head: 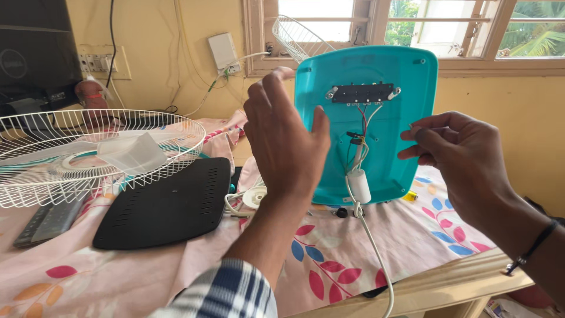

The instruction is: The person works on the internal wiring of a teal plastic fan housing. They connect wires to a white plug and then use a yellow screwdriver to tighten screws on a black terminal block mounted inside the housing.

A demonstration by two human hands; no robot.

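I log 1 fan base shell (388, 126) standing upright on the cloth-covered table (412, 235), window (412, 29) behind it; my left hand (285, 138) before its left edge, right hand (462, 156) at its right; vented cover plate (168, 206) lying left of it; wire fan guard (88, 150) farther left; capacitor (359, 185) hanging on the shell's lower middle.

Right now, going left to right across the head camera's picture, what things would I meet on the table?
White wire fan guard → black vented cover → left hand → teal panel, standing upright with wires and a white capacitor → right hand.
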